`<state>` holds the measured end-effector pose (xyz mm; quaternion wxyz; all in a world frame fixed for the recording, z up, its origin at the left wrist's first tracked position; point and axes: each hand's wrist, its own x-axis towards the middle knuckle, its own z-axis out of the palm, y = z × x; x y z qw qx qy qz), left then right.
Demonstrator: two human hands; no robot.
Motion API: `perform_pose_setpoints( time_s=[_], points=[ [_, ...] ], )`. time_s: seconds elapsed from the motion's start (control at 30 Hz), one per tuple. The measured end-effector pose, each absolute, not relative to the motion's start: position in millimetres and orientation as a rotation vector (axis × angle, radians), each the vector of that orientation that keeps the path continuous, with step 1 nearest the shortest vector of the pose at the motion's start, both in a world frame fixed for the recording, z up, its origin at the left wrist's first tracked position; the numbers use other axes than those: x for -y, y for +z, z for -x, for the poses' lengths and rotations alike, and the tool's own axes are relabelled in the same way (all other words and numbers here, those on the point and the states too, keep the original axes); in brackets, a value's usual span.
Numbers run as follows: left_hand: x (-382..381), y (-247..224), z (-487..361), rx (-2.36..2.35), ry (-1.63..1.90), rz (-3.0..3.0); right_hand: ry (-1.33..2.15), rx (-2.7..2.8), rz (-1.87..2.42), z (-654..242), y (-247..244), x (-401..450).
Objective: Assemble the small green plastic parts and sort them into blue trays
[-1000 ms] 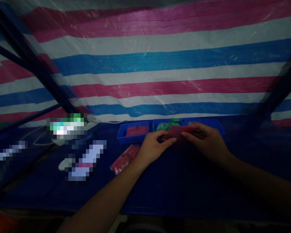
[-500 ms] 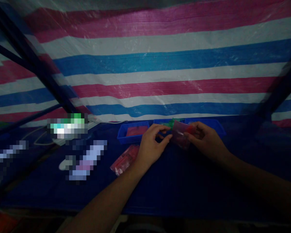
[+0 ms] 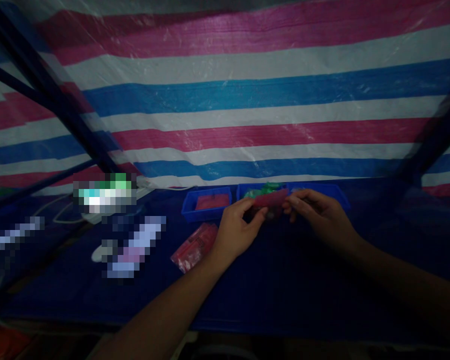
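Observation:
A small red plastic bag [image 3: 272, 199] is held up between both hands, in front of the blue trays. My left hand [image 3: 240, 225] pinches its left side between thumb and fingers. At its right edge, my right hand [image 3: 315, 210] has thumb and fingertips closed on the bag. What is inside the bag is too dark to tell. Another red plastic bag [image 3: 195, 246] lies on the blue table, left of my left forearm.
A blue tray [image 3: 206, 217] at the back holds red bags. Beside it a blue tray [image 3: 241, 190] has green items, and another blue tray [image 3: 339, 194] stands partly behind my right hand. A white round object [image 3: 99, 253] and blurred-out items lie at left.
My left hand has closed on the left side of the small red bag, which was held by my right hand alone. The bag has tilted flatter.

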<state>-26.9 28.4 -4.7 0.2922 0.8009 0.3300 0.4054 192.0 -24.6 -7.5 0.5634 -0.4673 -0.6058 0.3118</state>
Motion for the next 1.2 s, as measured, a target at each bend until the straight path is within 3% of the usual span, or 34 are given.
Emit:
perform_pose_setpoints(
  time_s=[0.27,0.5,0.77,1.2],
  points=[
    [-30.9,-10.7,26.1,-0.9,0.857,-2.17,0.592,1.385,1.166,-191.3,-16.3,21.2],
    [-28.2,-11.8,24.3,-0.811,0.709,-2.164,0.808,1.503,1.158,-192.9,-17.9,19.7],
    [-36.6,-6.9,24.2,-0.799,0.988,-1.817,0.941,1.311,1.059,-198.0,-14.7,14.5],
    [-37.7,-6.5,23.9,-0.692,0.88,-1.525,1.139,1.164,1.116,-196.9,-20.3,13.6]
  ],
)
